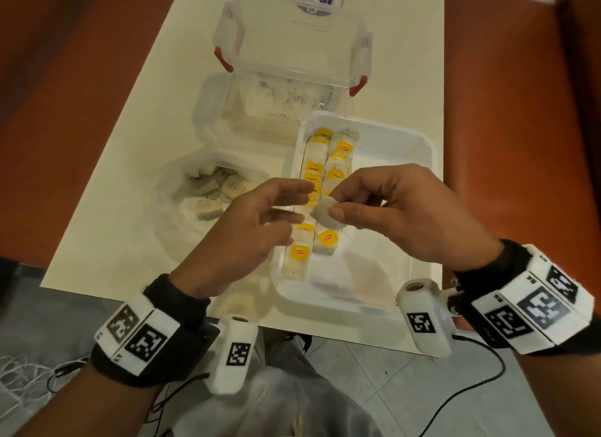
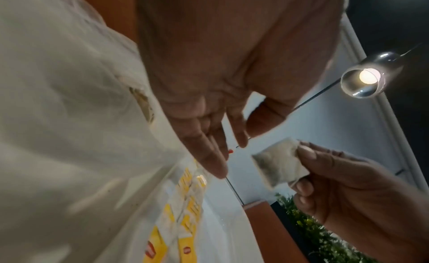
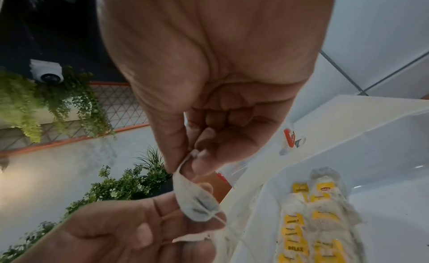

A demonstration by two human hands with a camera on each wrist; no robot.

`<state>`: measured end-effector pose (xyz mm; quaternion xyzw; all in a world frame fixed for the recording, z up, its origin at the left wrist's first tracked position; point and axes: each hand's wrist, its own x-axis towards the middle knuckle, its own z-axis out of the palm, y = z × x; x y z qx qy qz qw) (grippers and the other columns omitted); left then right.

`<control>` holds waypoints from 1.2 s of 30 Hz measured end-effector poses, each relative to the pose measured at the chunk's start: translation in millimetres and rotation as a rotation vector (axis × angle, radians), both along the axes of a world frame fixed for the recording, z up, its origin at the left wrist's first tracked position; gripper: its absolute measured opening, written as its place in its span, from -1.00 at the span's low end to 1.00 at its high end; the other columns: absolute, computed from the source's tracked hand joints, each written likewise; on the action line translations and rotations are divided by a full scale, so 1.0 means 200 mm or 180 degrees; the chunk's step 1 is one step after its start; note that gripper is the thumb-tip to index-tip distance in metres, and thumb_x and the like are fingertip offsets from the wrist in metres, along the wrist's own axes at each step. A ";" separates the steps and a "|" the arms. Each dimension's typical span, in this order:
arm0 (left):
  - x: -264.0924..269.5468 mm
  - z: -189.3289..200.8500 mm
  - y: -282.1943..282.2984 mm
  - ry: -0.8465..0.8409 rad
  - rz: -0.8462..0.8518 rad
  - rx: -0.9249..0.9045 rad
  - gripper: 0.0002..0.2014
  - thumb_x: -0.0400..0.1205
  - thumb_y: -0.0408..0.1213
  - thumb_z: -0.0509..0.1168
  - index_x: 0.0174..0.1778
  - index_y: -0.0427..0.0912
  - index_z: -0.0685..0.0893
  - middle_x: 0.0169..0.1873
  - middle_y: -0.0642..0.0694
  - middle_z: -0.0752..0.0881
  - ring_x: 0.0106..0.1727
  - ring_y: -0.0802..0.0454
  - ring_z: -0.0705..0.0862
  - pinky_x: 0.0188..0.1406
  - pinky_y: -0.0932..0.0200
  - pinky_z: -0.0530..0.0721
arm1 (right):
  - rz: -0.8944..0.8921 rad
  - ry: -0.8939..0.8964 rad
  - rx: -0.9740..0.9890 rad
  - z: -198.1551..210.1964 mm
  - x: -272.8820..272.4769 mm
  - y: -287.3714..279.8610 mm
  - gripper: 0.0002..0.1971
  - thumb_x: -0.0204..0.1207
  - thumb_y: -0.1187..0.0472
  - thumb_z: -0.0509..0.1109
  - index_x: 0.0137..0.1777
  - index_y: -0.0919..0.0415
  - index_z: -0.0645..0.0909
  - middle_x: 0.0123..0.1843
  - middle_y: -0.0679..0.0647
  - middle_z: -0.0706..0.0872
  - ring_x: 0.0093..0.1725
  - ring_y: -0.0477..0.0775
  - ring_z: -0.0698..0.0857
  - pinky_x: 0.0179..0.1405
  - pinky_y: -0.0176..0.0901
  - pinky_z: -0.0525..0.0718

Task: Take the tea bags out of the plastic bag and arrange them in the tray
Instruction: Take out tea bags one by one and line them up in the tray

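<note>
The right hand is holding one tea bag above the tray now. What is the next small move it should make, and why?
Probably lower the tea bag into the white tray and lay it beside the two rows of tea bags. The right hand pinches it just above those rows, bare tray floor lies to their right, the left hand holds nothing, and more bags wait in the plastic bag.

Plastic bag (image 1: 208, 202) left of tray (image 1: 419, 150) — container (image 1: 292, 78) behind both.
</note>
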<state>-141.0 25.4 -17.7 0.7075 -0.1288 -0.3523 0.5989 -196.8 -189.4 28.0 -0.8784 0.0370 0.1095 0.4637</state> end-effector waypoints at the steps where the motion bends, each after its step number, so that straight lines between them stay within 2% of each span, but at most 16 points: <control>1: -0.01 0.00 0.00 -0.0113 -0.0238 -0.0092 -0.49 0.60 -0.55 0.30 0.37 0.08 0.66 0.27 0.09 0.74 0.31 0.13 0.70 0.21 0.02 0.72 | 0.0022 0.0054 0.0004 0.00 0.00 0.00 -0.90 0.49 0.09 0.58 -0.03 0.03 0.82 -0.30 -0.10 0.79 -0.33 -0.19 0.66 -0.20 -0.12 0.68; 2: -0.02 0.00 -0.01 -0.0160 -0.0396 -0.0156 -0.53 0.59 -0.49 0.36 0.36 0.04 0.68 0.26 0.07 0.76 0.35 0.12 0.68 0.28 -0.03 0.69 | 0.0062 0.0099 -0.0016 0.00 0.00 -0.01 -0.91 0.49 0.09 0.58 -0.04 0.03 0.83 -0.32 -0.11 0.79 -0.34 -0.19 0.67 -0.22 -0.15 0.67; 4: -0.04 -0.01 -0.04 -0.0213 -0.0439 -0.0107 -0.71 0.56 -0.31 0.46 0.21 -0.03 0.76 0.10 0.02 0.83 0.23 0.08 0.75 0.24 -0.10 0.71 | 0.0119 0.0161 -0.0085 -0.01 0.00 -0.01 -0.92 0.50 0.09 0.57 -0.04 0.00 0.82 -0.35 -0.15 0.78 -0.36 -0.19 0.68 -0.28 -0.25 0.64; 5: -0.05 -0.01 -0.06 -0.0271 -0.0393 -0.0044 -0.79 0.56 -0.24 0.49 0.11 -0.06 0.79 -0.01 0.00 0.85 0.09 0.06 0.79 0.15 -0.10 0.74 | 0.0117 0.0185 -0.0106 -0.01 0.00 -0.01 -0.93 0.50 0.08 0.57 -0.04 -0.01 0.82 -0.35 -0.14 0.78 -0.36 -0.19 0.69 -0.29 -0.27 0.64; 7: -0.07 -0.02 -0.08 -0.0390 -0.0299 0.0029 -0.88 0.56 -0.20 0.52 -0.03 -0.09 0.79 -0.20 -0.07 0.83 -0.15 0.00 0.79 -0.17 -0.02 0.73 | 0.0086 0.0211 -0.0141 -0.02 -0.01 -0.02 -0.94 0.52 0.07 0.56 -0.04 -0.02 0.81 -0.33 -0.10 0.79 -0.35 -0.16 0.69 -0.28 -0.22 0.64; 9: -0.09 -0.03 -0.09 -0.0403 -0.0187 0.0126 -0.90 0.57 -0.20 0.51 -0.07 -0.11 0.78 -0.27 -0.09 0.82 -0.25 0.02 0.82 -0.41 0.14 0.62 | 0.0072 0.0206 -0.0231 -0.04 -0.01 -0.03 -0.94 0.52 0.05 0.56 -0.05 -0.04 0.79 -0.30 -0.12 0.79 -0.32 -0.15 0.69 -0.26 -0.23 0.64; 11: -0.10 -0.04 -0.09 -0.0370 -0.0060 0.0230 -0.90 0.55 -0.21 0.52 -0.09 -0.11 0.77 -0.31 -0.01 0.82 -0.30 0.02 0.84 -0.51 0.31 0.55 | 0.0070 0.0286 -0.0197 -0.05 -0.01 -0.03 -0.95 0.54 0.07 0.54 -0.05 -0.02 0.76 -0.26 -0.14 0.81 -0.29 -0.19 0.74 -0.22 -0.28 0.65; 12: -0.11 -0.05 -0.09 -0.0313 -0.0038 0.0264 -0.88 0.54 -0.21 0.54 -0.07 -0.10 0.77 -0.31 0.01 0.83 -0.33 0.00 0.84 -0.51 0.33 0.56 | 0.0072 0.0360 -0.0123 -0.06 -0.01 -0.02 -0.95 0.55 0.08 0.53 -0.04 0.01 0.75 -0.25 -0.12 0.82 -0.27 -0.20 0.77 -0.20 -0.28 0.67; 14: -0.11 -0.06 -0.09 -0.0212 -0.0086 0.0375 -0.77 0.48 -0.19 0.59 0.02 -0.03 0.75 -0.23 -0.01 0.85 -0.36 -0.04 0.83 -0.38 0.22 0.69 | 0.0147 0.0468 -0.0100 -0.08 -0.02 -0.01 -0.95 0.57 0.11 0.52 -0.03 0.03 0.74 -0.24 -0.08 0.84 -0.25 -0.19 0.81 -0.15 -0.20 0.71; 16: -0.10 -0.07 -0.06 -0.0238 -0.0084 0.0599 -0.69 0.43 -0.17 0.63 0.04 0.05 0.74 -0.17 0.00 0.85 -0.38 -0.02 0.83 -0.32 0.21 0.69 | 0.0339 0.0565 -0.0243 -0.11 -0.03 0.00 -0.95 0.57 0.09 0.51 -0.02 0.01 0.74 -0.24 -0.08 0.85 -0.23 -0.17 0.82 -0.08 -0.10 0.75; 17: -0.10 -0.07 -0.04 -0.0257 -0.0052 0.0691 -0.69 0.42 -0.16 0.64 0.03 0.08 0.74 -0.16 0.03 0.85 -0.40 0.00 0.82 -0.31 0.21 0.69 | 0.0475 0.0636 -0.0356 -0.13 -0.04 0.00 -0.95 0.58 0.07 0.51 -0.02 -0.02 0.73 -0.25 -0.10 0.84 -0.23 -0.17 0.81 -0.05 -0.08 0.75; 21: -0.07 -0.04 0.05 -0.0406 -0.0031 0.0925 -0.74 0.44 -0.16 0.61 -0.02 0.14 0.74 -0.17 0.20 0.84 -0.43 0.09 0.79 -0.15 -0.06 0.78 | 0.1127 0.0983 -0.0970 -0.21 -0.07 0.06 -0.93 0.58 -0.03 0.47 0.01 -0.14 0.70 -0.29 -0.26 0.74 -0.19 -0.20 0.73 -0.01 -0.08 0.72; 24: -0.05 -0.01 0.11 -0.0467 0.0091 0.0899 -0.77 0.46 -0.17 0.59 -0.02 0.10 0.75 -0.20 0.17 0.83 -0.44 0.08 0.76 -0.13 -0.12 0.76 | 0.1113 0.1111 -0.1214 -0.29 -0.03 0.08 -0.92 0.57 -0.07 0.47 0.02 -0.20 0.70 -0.16 -0.29 0.71 -0.10 -0.13 0.68 -0.04 -0.13 0.63; 27: -0.04 0.00 0.15 -0.0403 0.0267 0.0805 -0.79 0.46 -0.16 0.57 -0.02 0.07 0.76 -0.22 0.10 0.83 -0.45 0.09 0.72 -0.23 -0.02 0.71 | 0.0859 0.1146 -0.1554 -0.34 0.03 0.07 -0.88 0.57 -0.05 0.46 0.06 -0.15 0.72 -0.02 -0.20 0.77 -0.03 -0.04 0.70 -0.10 -0.14 0.60; 31: -0.03 -0.01 0.18 -0.0367 0.0418 0.0705 -0.84 0.49 -0.18 0.55 -0.04 0.06 0.78 -0.26 0.03 0.80 -0.44 0.11 0.69 -0.51 0.42 0.48 | 0.0629 0.1079 -0.1737 -0.36 0.09 0.04 -0.90 0.56 -0.04 0.47 0.04 -0.14 0.73 -0.04 -0.16 0.77 -0.04 -0.02 0.71 -0.19 -0.15 0.56; 36: -0.03 -0.02 0.18 -0.0392 0.0468 0.0705 -0.86 0.51 -0.18 0.53 -0.04 0.04 0.78 -0.29 0.05 0.78 -0.44 0.13 0.68 -0.55 0.48 0.45 | 0.0569 0.1106 -0.1800 -0.38 0.13 0.04 -0.91 0.53 -0.03 0.51 0.00 -0.13 0.72 -0.07 -0.17 0.76 -0.07 -0.02 0.70 -0.26 -0.18 0.50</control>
